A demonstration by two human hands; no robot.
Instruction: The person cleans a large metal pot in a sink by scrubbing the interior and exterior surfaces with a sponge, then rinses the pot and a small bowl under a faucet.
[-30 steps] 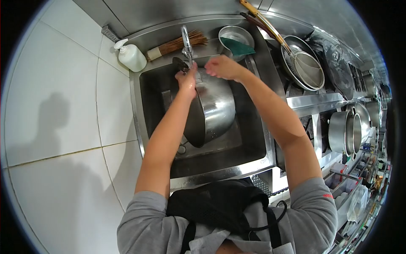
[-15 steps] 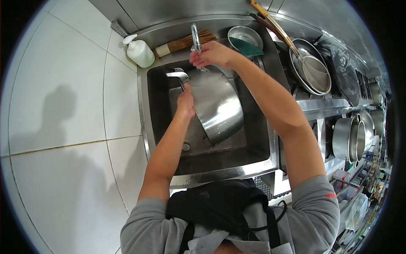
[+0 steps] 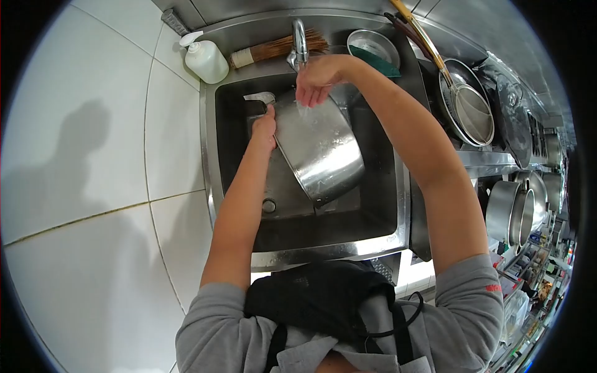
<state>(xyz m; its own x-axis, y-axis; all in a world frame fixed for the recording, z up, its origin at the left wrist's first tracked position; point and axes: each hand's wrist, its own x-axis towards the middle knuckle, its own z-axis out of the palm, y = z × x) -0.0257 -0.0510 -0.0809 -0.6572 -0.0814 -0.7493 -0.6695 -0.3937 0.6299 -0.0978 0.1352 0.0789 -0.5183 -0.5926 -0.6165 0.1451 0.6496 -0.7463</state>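
A large shiny steel pot [image 3: 323,149] lies tilted on its side inside the dark sink [image 3: 373,239]. My left hand [image 3: 265,129] is closed on the pot's rim, just below its curved handle [image 3: 260,97]; the pot's inside is hidden. Under the chrome faucet [image 3: 300,42], my right hand [image 3: 316,81] hangs with its fingers pointing down, in the running water, close to the pot's upper wall. Its fingers look spread and nothing shows in them. Water runs over the steel below the fingertips.
Behind the sink are a white pump bottle [image 3: 206,61], a bristle brush [image 3: 280,49] and a steel bowl [image 3: 373,46] with a green cloth [image 3: 375,61]. To the right stand pans with a strainer [image 3: 474,115] and several pots [image 3: 507,211]. White tiles [image 3: 68,155] cover the left wall.
My right hand has turned from a sideways reach at the faucet to fingers pointing down over the pot. The view has shifted slightly; my left hand still grips the rim.
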